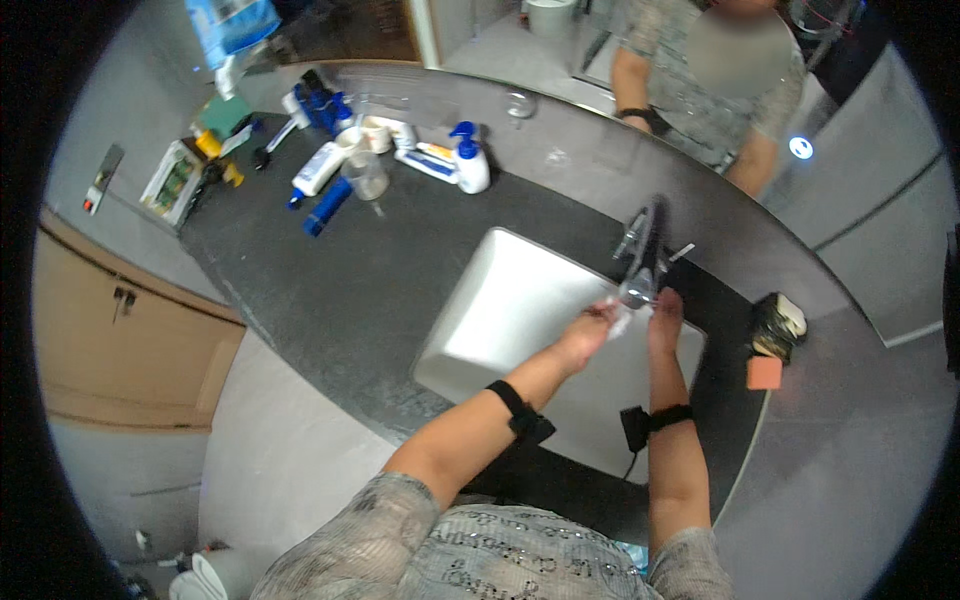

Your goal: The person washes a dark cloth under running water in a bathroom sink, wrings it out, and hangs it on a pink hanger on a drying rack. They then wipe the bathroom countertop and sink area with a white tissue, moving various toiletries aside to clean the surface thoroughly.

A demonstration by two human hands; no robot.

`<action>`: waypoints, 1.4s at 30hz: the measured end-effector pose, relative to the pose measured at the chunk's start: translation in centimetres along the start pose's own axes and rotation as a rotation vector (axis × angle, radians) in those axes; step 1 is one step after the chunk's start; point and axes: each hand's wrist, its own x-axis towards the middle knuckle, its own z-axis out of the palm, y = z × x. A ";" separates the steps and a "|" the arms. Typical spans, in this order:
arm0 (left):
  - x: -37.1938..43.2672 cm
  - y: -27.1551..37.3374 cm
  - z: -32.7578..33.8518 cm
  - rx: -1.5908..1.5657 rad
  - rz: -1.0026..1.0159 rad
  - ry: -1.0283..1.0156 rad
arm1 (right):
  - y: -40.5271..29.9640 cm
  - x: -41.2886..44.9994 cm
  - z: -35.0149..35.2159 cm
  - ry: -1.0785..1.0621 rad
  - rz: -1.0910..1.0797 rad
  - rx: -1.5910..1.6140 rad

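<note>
Both my hands are at the chrome faucet (639, 281), over the far right part of a white rectangular sink (480, 315). My left hand (587, 337) is left of the spout. At its fingertips shows a whitish, translucent patch (621, 321); blur leaves it unclear whether this is water, foam or something held. Just right of the spout, my right hand (665, 319) is raised with its fingers close to the faucet head. Its fingertips are blurred, and whether they touch the metal is unclear. Each wrist wears a black strap with a small dark box.
A white bottle with a blue pump (472, 161), toothpaste-like tubes (319, 169) and a clear cup (367, 176) stand on the dark countertop (315, 292). An orange block (764, 373) lies right of the sink. The wall mirror (517, 45) reflects a person.
</note>
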 end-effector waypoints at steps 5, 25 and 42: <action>0.2 -1.2 -1.8 -0.264 0.006 0.026 | -9.8 -4.7 2.2 -0.454 0.897 0.709; 0.1 -4.8 -1.4 -0.558 -0.051 -0.101 | -11.3 -6.5 5.5 -0.482 0.681 0.434; 0.5 -2.2 -2.4 -0.733 -0.135 -0.221 | -14.0 0.9 -1.4 -0.151 0.651 0.364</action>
